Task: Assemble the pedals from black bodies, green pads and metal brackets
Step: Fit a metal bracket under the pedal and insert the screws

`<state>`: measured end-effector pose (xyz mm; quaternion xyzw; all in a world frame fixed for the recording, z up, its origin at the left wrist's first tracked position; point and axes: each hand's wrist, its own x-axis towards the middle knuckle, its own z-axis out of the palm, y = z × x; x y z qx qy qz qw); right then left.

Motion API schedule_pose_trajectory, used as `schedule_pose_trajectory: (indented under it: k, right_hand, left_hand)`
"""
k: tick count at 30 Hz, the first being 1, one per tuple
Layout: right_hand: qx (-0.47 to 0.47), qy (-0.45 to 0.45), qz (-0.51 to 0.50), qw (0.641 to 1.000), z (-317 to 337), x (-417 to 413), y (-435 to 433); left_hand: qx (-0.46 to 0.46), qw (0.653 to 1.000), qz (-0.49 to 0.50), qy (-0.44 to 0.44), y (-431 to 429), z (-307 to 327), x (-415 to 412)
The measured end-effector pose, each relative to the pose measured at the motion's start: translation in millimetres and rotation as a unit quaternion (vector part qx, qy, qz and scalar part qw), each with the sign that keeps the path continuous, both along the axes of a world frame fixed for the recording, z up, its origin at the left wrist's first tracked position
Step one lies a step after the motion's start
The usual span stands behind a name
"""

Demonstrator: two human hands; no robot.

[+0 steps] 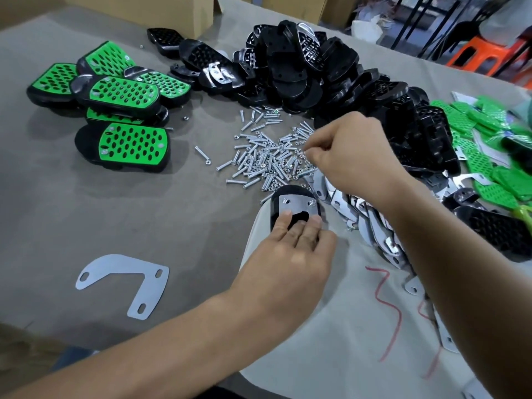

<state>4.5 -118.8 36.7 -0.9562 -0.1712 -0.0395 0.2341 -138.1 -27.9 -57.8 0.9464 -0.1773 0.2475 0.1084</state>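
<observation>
Left hand (290, 254), fingers straight, presses the metal bracket (296, 204) flat on the black pedal body (288, 189) beside the screw-and-nut pile (267, 159), where the right hand (354, 156) pinches, catch indiscernible; best keep the holes aligned while picking one fastener.

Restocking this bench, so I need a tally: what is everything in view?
assembled pedals: about six, green on black, upper left
black bodies: heap, black, top centre to right
green pads: pile, green, right edge
screws and nuts: heap, silver, centre
loose bracket: one, grey metal, lower left
bracket row: many, metal, under right forearm
cardboard boxes: at least two, brown, top
stool: one, orange, top right
left hand: straight fingers press pressed bracket onto black body, centre
right hand: fingertips pinch in the screw heap
</observation>
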Motion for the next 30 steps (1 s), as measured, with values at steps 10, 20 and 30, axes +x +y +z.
schedule_pose_trajectory:
  k: [10,20,30]
  right_hand:
    - [-0.142,0.026,0.065,0.987,-18,11,25]
    - [-0.186,0.006,0.073,0.98,-14,7,25]
    - [-0.025,0.12,0.123,0.985,3,-34,8]
  left_hand:
    - [-0.007,1.0,0.0,0.019,-1,0,0]
    - [-0.009,1.0,-0.001,0.013,-1,0,0]
    - [0.006,1.0,0.0,-0.009,1,-2,2]
